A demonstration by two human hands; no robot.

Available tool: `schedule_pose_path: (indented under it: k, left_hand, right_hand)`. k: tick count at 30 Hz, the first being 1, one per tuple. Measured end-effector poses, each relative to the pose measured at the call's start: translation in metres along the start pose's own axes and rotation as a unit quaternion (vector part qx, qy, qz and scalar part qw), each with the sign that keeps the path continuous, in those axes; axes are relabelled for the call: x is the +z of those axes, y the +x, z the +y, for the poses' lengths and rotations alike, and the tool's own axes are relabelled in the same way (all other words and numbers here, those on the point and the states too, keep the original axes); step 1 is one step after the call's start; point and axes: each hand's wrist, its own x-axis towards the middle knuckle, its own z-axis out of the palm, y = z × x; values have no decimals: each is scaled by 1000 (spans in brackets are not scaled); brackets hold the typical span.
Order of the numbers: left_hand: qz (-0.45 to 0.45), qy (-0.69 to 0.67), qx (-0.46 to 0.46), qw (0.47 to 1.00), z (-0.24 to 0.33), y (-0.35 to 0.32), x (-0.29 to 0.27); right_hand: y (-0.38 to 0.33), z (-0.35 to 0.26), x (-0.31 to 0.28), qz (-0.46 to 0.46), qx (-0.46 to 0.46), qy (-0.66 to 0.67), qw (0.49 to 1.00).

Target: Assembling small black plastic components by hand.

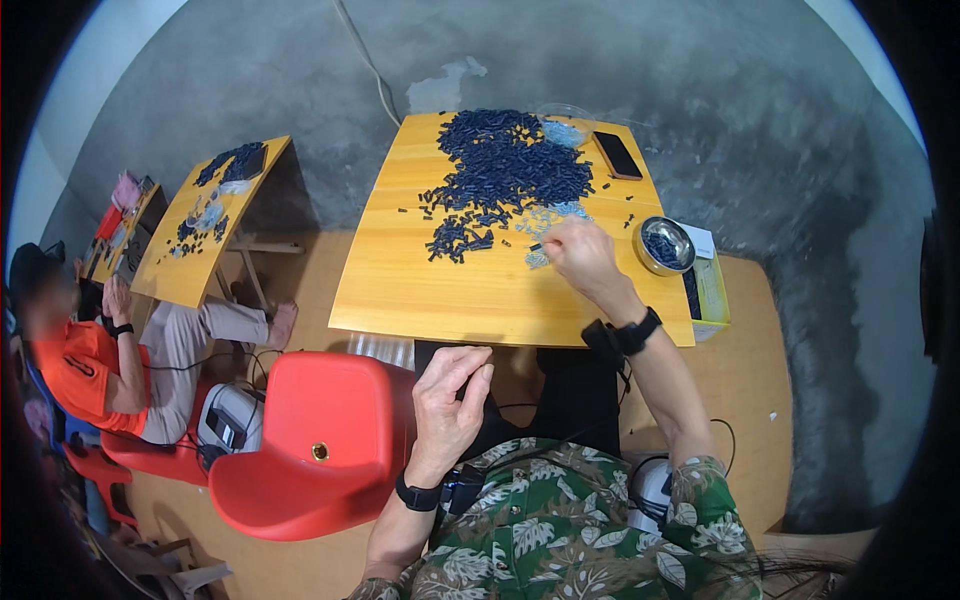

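A large heap of small dark blue tube-shaped pieces (515, 160) covers the far middle of the yellow wooden table (400, 290). Beside its near right edge lie small pale, clear-looking pieces (537, 258). Over these pale pieces is my right hand (585, 258), fingers bent together and fingertips close to the tabletop; what they pinch, if anything, is too small to name. My left hand (450, 400) is held before my body, short of the table's near edge. Its thumb and fingers are pressed together, and anything between them is hidden.
On the table's right stands a metal bowl (664, 246) with dark pieces in it. A phone (618, 156) and a clear round dish (565, 128) of pale pieces are farther back. A yellow box (712, 290) stands beyond the right edge. A red chair (325, 420) and a seated co-worker (100, 375) are leftward.
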Motion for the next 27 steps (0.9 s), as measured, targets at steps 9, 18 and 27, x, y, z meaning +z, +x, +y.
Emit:
schedule_pose_path:
  k: [9, 18, 27]
  left_hand:
    - [13, -8, -48, 999, -4, -4, -10]
    - [2, 4, -37, 999, 0, 0, -3]
    - [-8, 19, -42, 999, 2, -4, 1]
  right_hand:
    - [30, 26, 46, -142, -6, -112, 983]
    - [39, 35, 56, -192, 72, -128, 970]
    - [33, 9, 46, -136, 60, -88, 985]
